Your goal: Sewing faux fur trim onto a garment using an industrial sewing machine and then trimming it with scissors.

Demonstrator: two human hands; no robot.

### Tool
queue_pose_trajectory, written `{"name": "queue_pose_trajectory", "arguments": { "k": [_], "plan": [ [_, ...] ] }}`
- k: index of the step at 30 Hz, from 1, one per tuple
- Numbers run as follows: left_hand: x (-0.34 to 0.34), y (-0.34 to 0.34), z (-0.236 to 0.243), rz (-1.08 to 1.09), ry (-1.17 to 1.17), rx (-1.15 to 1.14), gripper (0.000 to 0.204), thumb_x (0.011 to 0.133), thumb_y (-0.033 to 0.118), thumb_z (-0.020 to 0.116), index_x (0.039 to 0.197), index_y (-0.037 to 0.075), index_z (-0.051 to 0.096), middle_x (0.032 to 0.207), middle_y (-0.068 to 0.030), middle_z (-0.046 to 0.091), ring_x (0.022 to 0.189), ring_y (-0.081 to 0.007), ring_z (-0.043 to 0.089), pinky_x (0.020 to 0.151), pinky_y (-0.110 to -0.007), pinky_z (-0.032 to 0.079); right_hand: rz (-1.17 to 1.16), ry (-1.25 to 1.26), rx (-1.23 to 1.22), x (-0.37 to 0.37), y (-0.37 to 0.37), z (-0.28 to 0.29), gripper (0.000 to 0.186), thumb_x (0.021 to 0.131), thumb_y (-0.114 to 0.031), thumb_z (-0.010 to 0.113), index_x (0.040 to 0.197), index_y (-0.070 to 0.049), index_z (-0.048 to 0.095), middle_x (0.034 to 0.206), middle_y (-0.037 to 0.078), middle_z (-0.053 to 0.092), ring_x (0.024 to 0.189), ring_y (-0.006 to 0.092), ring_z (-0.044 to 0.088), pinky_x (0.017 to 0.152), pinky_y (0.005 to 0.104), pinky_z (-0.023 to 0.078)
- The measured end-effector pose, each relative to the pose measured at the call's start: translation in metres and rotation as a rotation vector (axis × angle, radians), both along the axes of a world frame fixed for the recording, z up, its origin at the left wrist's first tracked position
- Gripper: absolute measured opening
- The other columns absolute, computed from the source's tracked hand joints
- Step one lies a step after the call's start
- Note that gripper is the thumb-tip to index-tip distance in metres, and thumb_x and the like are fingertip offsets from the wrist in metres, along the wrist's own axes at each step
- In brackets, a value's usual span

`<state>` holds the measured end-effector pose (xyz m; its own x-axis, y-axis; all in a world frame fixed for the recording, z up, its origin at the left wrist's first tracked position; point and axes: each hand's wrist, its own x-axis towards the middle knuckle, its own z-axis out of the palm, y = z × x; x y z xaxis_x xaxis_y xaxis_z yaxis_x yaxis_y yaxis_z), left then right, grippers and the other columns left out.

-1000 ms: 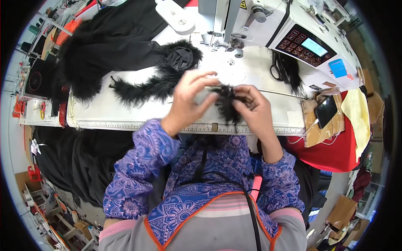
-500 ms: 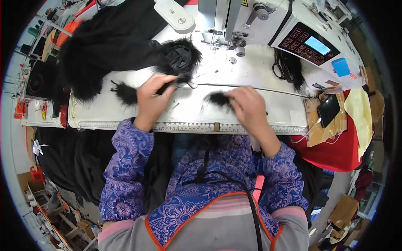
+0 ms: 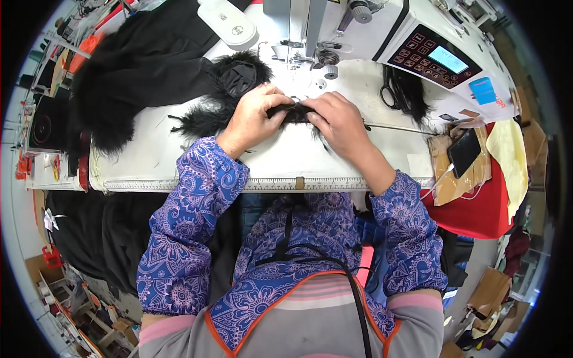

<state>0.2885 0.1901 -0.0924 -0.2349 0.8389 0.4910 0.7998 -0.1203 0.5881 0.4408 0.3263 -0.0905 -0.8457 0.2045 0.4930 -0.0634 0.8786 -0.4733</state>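
My left hand point(image 3: 250, 119) and my right hand point(image 3: 337, 125) are both closed on a dark, narrow furry piece point(image 3: 295, 114), pinched between thumbs and fingers on the white sewing table point(image 3: 155, 167), below the needle area. Loose black strands hang from it by my right fingers. Left of my left hand lies fluffy black trim point(image 3: 200, 119), with a bunched dark fur roll point(image 3: 242, 74) behind it. The sewing machine's presser foot area point(image 3: 301, 59) is just beyond my hands.
Black fabric with fur point(image 3: 113, 101) covers the back left. Scissors point(image 3: 387, 95) and black fur strands point(image 3: 409, 101) lie right of the needle. A phone point(image 3: 462, 152) rests on brown packaging at right, beside red fabric point(image 3: 471, 218). The machine's control panel point(image 3: 436, 58) is above.
My hands came apart half a second ago, my left reaching left to the black fur; now they are together again further up the table, both gripping a piece, the left having moved back right.
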Motion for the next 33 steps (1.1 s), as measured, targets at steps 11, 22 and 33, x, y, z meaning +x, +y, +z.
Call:
{"name": "queue_pose_trajectory", "arguments": {
  "k": [11,22,33],
  "plan": [
    [-0.008,0.002,-0.004,0.087,-0.044,0.010,0.020,0.066,0.005,0.075,0.083,0.000,0.067,0.076,-0.0089,0.061,0.075,-0.0229,0.059,0.065,-0.030,0.047,-0.007,0.019,0.002,-0.019,0.004,-0.001,0.013,0.075,-0.006,0.064,0.088,-0.003,0.064,0.079,0.009,0.057,0.076,0.0265,0.055,0.066,0.0355,0.045],
    [-0.009,0.017,-0.004,0.250,-0.207,-0.039,0.017,0.067,0.004,0.075,0.082,0.002,0.069,0.081,-0.0077,0.065,0.081,-0.0192,0.059,0.074,-0.030,0.047,-0.038,-0.030,-0.055,-0.034,0.017,0.000,0.013,0.076,-0.008,0.064,0.089,-0.008,0.065,0.078,0.009,0.058,0.071,0.0285,0.058,0.062,0.0367,0.045],
    [-0.019,0.027,-0.008,0.311,-0.168,-0.061,0.016,0.067,0.008,0.073,0.083,0.005,0.071,0.082,-0.0086,0.065,0.082,-0.0237,0.060,0.079,-0.033,0.046,-0.124,-0.077,-0.075,-0.043,0.029,-0.006,0.015,0.076,-0.015,0.067,0.089,-0.007,0.066,0.081,0.009,0.065,0.076,0.0254,0.062,0.070,0.0342,0.048]
  ]
}}
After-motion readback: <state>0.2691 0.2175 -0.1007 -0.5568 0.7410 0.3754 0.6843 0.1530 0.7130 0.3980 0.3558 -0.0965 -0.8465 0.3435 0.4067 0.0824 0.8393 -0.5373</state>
